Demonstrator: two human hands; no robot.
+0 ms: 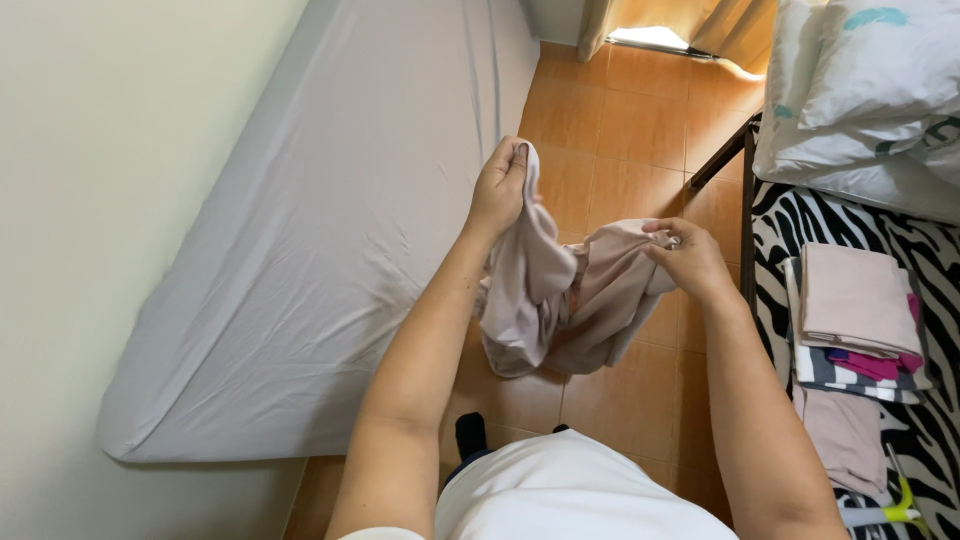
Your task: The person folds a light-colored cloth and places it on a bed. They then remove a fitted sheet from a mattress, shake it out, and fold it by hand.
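The left hand (497, 190) is closed on one edge of a pale pink cloth (560, 295), fingers curled tight and raised; the right hand (690, 260) pinches another edge between thumb and fingers, lower and well apart; the cloth hangs crumpled between them above the orange tile floor (640, 130); a grey mattress (330, 230) lies to the left; folded clothes (855, 315) sit stacked on a zebra-print cover (800, 220) to the right, below white pillows (870, 90).

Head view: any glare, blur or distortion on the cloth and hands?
Head view: sharp, evenly lit; pale cloth and both hands clear, left hand, right hand; glare only on the floor patch by the curtain; wide-angle bending at the edges.
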